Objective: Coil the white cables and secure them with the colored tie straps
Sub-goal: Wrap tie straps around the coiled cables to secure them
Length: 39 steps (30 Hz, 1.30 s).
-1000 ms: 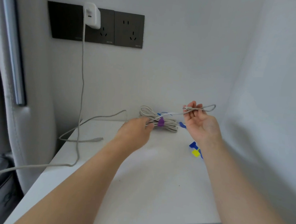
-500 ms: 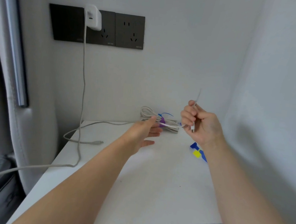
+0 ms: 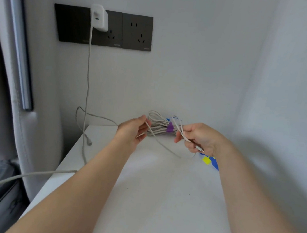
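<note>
Since the earlier frame, the left hand (image 3: 131, 132) has moved from an open reach to a grip on the white cable (image 3: 164, 148), and the right hand (image 3: 198, 137) has dropped lower, so the cable end now points down and to the right instead of upward.

The white cable is held above the tabletop (image 3: 160, 192), strung between the two hands. Its slack hangs in a shallow loop below them. The left thumb and fingers (image 3: 142, 129) pinch the cable near its midsection. The right fingers are curled around the end section, with the connector projecting from the heel of the hand.

Directly behind the hands, a coiled bundle (image 3: 157, 129) lies on the tabletop against the wall (image 3: 190, 73), bound by a purple tie strap (image 3: 169, 127). Blue and yellow tie straps (image 3: 208, 160) lie on the tabletop just beside the right wrist.

On the wall at upper left, a white charger (image 3: 99, 17) sits in a black socket panel (image 3: 136, 32). The charger cable (image 3: 86, 91) hangs down past the left edge of the tabletop.
</note>
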Motion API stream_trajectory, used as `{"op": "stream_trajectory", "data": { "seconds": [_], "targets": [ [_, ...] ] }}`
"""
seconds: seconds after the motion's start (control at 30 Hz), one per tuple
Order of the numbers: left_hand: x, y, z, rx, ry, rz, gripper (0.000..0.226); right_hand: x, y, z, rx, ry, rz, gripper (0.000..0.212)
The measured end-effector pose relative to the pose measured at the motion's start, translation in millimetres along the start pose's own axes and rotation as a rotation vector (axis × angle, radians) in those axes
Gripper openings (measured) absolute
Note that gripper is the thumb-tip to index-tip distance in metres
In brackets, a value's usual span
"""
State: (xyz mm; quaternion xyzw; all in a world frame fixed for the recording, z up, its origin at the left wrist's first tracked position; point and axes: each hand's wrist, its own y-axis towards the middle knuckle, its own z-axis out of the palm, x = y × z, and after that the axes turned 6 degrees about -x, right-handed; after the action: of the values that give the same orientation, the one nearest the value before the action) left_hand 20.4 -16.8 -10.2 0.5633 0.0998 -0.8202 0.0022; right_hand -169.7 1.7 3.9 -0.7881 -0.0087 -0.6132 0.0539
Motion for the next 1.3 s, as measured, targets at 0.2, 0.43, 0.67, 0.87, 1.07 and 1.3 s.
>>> {"op": "stream_trajectory", "data": {
  "seconds": [0.2,0.43,0.67,0.87,1.07,1.3],
  "targets": [
    [6.9,-0.2,4.1,0.096,-0.022,-0.044,0.010,-6.0,4.0,12.8,0.121,-0.072,0.012,0.026],
    [6.9,-3.6,5.0,0.137,-0.058,-0.084,0.018,-8.6,7.7,19.6,0.169,-0.103,-0.016,0.027],
    [6.8,-2.6,6.8,0.073,-0.028,0.033,0.010,-9.9,10.1,26.2,0.178,-0.048,-0.041,0.030],
    [5.9,-6.9,7.2,0.038,0.150,0.172,0.005,-7.2,3.0,25.1,0.258,-0.149,0.011,0.028],
    [5.5,-8.2,6.4,0.032,0.292,0.183,0.007,-6.9,1.1,23.2,0.280,-0.199,-0.013,0.032],
    [1.9,-8.4,3.6,0.045,0.264,0.207,0.014,-5.1,1.8,16.9,0.258,-0.166,0.024,0.031]
  ]
}}
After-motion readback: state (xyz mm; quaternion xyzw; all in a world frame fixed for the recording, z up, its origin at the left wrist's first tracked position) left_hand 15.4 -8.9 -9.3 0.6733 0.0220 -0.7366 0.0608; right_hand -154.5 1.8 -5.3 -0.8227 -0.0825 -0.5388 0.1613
